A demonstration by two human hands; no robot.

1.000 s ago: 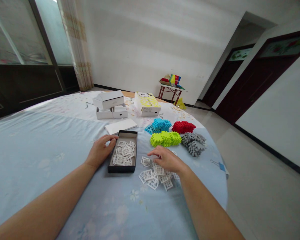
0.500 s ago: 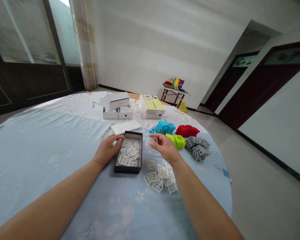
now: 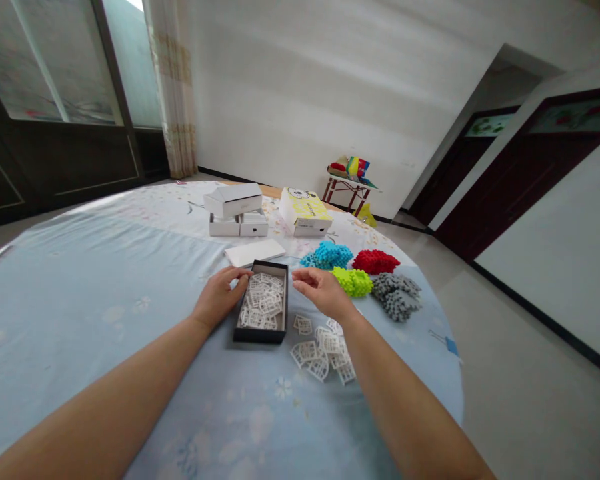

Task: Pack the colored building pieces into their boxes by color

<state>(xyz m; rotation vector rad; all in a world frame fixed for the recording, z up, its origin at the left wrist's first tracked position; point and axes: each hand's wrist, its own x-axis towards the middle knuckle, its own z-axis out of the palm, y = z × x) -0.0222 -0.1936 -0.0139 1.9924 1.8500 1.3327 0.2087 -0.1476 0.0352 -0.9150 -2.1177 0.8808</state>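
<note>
A shallow black-sided box stands on the table, holding many small white lattice-patterned plastic pieces. My left hand pinches the box's left rim near its far corner. My right hand hovers just beyond the box's right side, fingers stretched and slightly apart from the thumb, with nothing visible in them. Below my right hand, a loose heap of the same white lattice pieces lies on the cloth, partly covered by my right forearm.
Behind the box lie a white lid, stacked white boxes and a yellow-and-white box. To the right are blue, red, lime-green and grey pieces in piles. A blue floral tablecloth covers the round table.
The white lattice piece that my right hand held has left its fingers, and the pieces in the box reach farther toward its far end. My left hand stays at the rim.
</note>
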